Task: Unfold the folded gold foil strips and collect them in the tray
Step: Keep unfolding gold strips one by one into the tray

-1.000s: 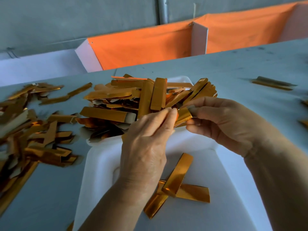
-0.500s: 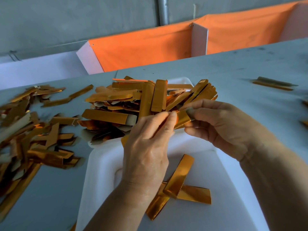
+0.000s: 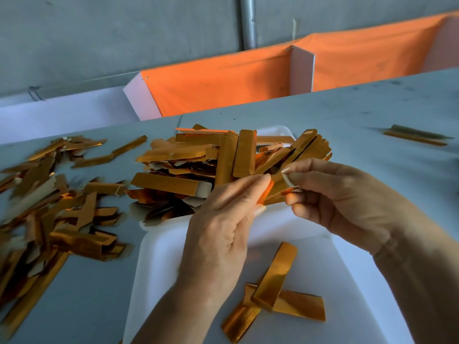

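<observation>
A folded gold foil strip [image 3: 275,189] hangs above the white tray [image 3: 159,256], pinched at both ends. My left hand [image 3: 223,227] pinches its left end between thumb and fingers. My right hand [image 3: 340,197] pinches its right end, where a white inner flap shows. A big heap of gold strips [image 3: 223,160] covers the far part of the tray. In the near part of the tray lie three gold strips [image 3: 273,291], crossed over each other.
A loose pile of gold strips [image 3: 49,207] spreads over the grey table on the left. Two strips [image 3: 414,137] lie at the far right. An orange cloth barrier [image 3: 223,83] with white dividers runs behind the table.
The strip between my hands has opened slightly, and a white flap now shows at my right fingertips. Both hands stay in nearly the same place above the tray.
</observation>
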A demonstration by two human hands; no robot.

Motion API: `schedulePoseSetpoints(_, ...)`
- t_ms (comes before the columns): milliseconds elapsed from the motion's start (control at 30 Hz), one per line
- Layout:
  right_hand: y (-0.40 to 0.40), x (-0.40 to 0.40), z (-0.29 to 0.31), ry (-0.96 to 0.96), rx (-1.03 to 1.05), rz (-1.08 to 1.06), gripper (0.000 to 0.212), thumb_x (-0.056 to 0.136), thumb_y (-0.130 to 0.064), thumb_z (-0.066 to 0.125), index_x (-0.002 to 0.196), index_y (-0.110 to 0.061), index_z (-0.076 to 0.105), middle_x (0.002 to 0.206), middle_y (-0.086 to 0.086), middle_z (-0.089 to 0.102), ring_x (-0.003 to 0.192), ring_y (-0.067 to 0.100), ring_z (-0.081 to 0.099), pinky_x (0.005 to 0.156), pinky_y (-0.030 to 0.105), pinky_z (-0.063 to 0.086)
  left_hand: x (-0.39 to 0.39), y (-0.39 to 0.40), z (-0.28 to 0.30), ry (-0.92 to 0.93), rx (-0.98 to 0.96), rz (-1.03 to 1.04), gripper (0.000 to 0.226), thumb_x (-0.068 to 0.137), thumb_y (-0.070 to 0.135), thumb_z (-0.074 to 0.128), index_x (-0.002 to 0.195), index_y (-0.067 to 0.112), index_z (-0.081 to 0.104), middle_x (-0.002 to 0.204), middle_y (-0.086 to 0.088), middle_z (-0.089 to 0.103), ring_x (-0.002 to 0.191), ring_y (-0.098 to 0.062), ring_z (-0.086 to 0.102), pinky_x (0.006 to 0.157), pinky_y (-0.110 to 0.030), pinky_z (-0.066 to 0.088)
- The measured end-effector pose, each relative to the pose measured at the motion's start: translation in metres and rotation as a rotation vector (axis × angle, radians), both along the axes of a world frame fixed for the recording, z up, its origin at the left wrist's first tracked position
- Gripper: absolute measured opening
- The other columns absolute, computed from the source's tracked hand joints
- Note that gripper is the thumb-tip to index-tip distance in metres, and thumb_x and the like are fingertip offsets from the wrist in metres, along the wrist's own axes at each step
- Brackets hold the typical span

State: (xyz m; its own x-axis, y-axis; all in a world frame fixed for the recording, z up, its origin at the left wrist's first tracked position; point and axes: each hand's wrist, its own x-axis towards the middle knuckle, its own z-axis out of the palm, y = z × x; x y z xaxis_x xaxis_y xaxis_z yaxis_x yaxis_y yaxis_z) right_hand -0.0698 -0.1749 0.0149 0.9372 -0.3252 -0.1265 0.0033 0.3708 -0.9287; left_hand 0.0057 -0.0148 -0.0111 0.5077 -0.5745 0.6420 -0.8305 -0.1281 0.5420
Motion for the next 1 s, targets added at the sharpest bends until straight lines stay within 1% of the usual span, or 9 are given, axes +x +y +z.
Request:
schedulePoseSetpoints(100, 0.0, 0.001, -0.001, -0.02, 0.037, 0.023, 0.012, 0.069, -0.017, 0.062, 0.065, -0.018, 0.074, 0.056, 0.003, 0.058, 0.049, 0.009, 0.055, 0.044, 0.017, 0.049, 0.0, 0.003, 0.002, 0.14, -0.011, -0.023, 0.035, 0.087, 0.017, 0.06, 0.122, 0.02, 0.062, 0.112, 0.015, 0.062, 0.107, 0.002, 0.057, 0.086, -0.005, 0.042)
schedulePoseSetpoints(167, 0.0, 0.001, -0.001, -0.021, 0.071, 0.047, 0.014, 0.072, -0.016, 0.061, 0.066, -0.017, 0.074, 0.056, 0.003, 0.058, 0.049, 0.009, 0.056, 0.043, 0.017, 0.049, 0.0, 0.005, 0.003, 0.221, -0.006, -0.034, 0.032, 0.086, 0.025, 0.06, 0.117, 0.029, 0.063, 0.108, 0.021, 0.063, 0.104, 0.004, 0.058, 0.081, -0.003, 0.042)
schedulePoseSetpoints(233, 0.0, 0.0, 0.0, -0.021, 0.1, 0.066, 0.015, 0.073, -0.017, 0.06, 0.066, -0.016, 0.073, 0.058, 0.003, 0.059, 0.05, 0.01, 0.056, 0.043, 0.018, 0.049, 0.001, 0.007, 0.004, 0.246, 0.001, -0.05, 0.027, 0.087, 0.026, 0.061, 0.113, 0.031, 0.063, 0.109, 0.021, 0.064, 0.105, 0.005, 0.058, 0.081, -0.003, 0.042)
schedulePoseSetpoints(333, -0.001, 0.0, 0.0, -0.023, 0.105, 0.092, 0.015, 0.074, -0.022, 0.061, 0.066, -0.015, 0.071, 0.061, 0.003, 0.059, 0.05, 0.009, 0.056, 0.044, 0.018, 0.05, 0.003, 0.008, 0.005, 0.238, -0.004, -0.079, 0.024, 0.087, 0.021, 0.061, 0.111, 0.025, 0.065, 0.112, 0.02, 0.064, 0.109, 0.004, 0.057, 0.086, -0.005, 0.043)
schedulePoseSetpoints(567, -0.004, 0.001, -0.002, -0.039, 0.104, 0.134, 0.021, 0.079, -0.026, 0.058, 0.071, -0.015, 0.074, 0.065, 0.002, 0.063, 0.053, 0.01, 0.058, 0.048, 0.021, 0.052, 0.005, 0.01, 0.005, 0.328, -0.016, -0.116, 0.028, 0.082, 0.023, 0.06, 0.109, 0.027, 0.064, 0.113, 0.019, 0.065, 0.109, 0.004, 0.058, 0.086, -0.007, 0.045)
schedulePoseSetpoints(800, -0.01, -0.001, -0.002, -0.074, -0.058, 0.189, 0.009, 0.07, -0.018, 0.065, 0.074, -0.017, 0.073, 0.063, 0.001, 0.061, 0.052, 0.009, 0.055, 0.047, 0.018, 0.049, 0.005, 0.012, 0.006, 0.33, 0.003, -0.152, 0.028, 0.083, 0.023, 0.061, 0.11, 0.026, 0.065, 0.113, 0.018, 0.065, 0.109, 0.004, 0.058, 0.085, -0.007, 0.045)
schedulePoseSetpoints(900, -0.01, -0.001, -0.002, -0.073, -0.159, 0.181, 0.005, 0.069, -0.014, 0.071, 0.072, -0.019, 0.073, 0.062, 0.001, 0.059, 0.052, 0.009, 0.054, 0.048, 0.018, 0.048, 0.005, 0.013, 0.006, 0.309, 0.023, -0.155, 0.026, 0.085, 0.023, 0.062, 0.11, 0.028, 0.064, 0.113, 0.02, 0.064, 0.11, 0.004, 0.057, 0.085, -0.007, 0.045)
schedulePoseSetpoints(933, -0.01, 0.0, -0.003, -0.077, -0.186, 0.174, 0.007, 0.069, -0.012, 0.074, 0.07, -0.019, 0.072, 0.061, 0.002, 0.058, 0.051, 0.01, 0.054, 0.048, 0.018, 0.047, 0.005, 0.013, 0.006, 0.304, 0.031, -0.15, 0.027, 0.084, 0.023, 0.062, 0.11, 0.029, 0.063, 0.112, 0.02, 0.063, 0.11, 0.004, 0.057, 0.085, -0.007, 0.045)
schedulePoseSetpoints(1000, -0.009, 0.0, -0.003, -0.089, -0.218, 0.161, 0.009, 0.071, -0.011, 0.074, 0.068, -0.019, 0.071, 0.058, 0.002, 0.056, 0.05, 0.01, 0.052, 0.047, 0.017, 0.046, 0.006, 0.013, 0.005, 0.314, 0.05, -0.14, 0.029, 0.083, 0.023, 0.061, 0.11, 0.032, 0.063, 0.112, 0.022, 0.062, 0.11, 0.004, 0.056, 0.084, -0.006, 0.045)
